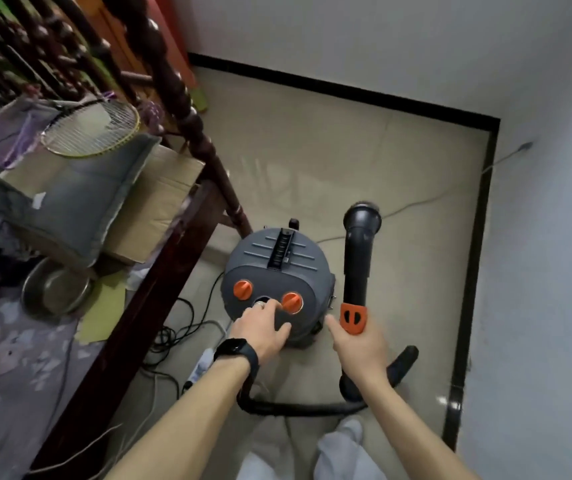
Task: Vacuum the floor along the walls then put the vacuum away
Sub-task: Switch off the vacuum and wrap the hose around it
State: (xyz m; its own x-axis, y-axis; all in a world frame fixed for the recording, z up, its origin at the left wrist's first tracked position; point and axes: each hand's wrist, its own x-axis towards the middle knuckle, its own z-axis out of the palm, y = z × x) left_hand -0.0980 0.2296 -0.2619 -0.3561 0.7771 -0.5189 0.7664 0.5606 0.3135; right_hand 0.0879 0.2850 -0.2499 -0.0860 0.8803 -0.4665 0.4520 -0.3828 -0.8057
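Note:
A grey canister vacuum (279, 268) with two orange knobs stands on the beige floor (347, 161) beside a dark wooden bed frame. My left hand (264, 329) rests on its top, fingers reaching between the knobs and touching the right orange knob (292, 302). My right hand (359, 348) grips the black wand (359, 258) just below its orange collar (353, 318). The wand's round brush head (363, 216) points away from me above the floor. A black hose (298, 407) loops from the wand behind my arms.
White walls with a black skirting (471, 237) meet in a corner ahead on the right. The bed frame (180, 258) on the left holds a cushion, a racket, cardboard and a metal bowl. Black cables (173, 327) and a power strip lie on the floor under its edge.

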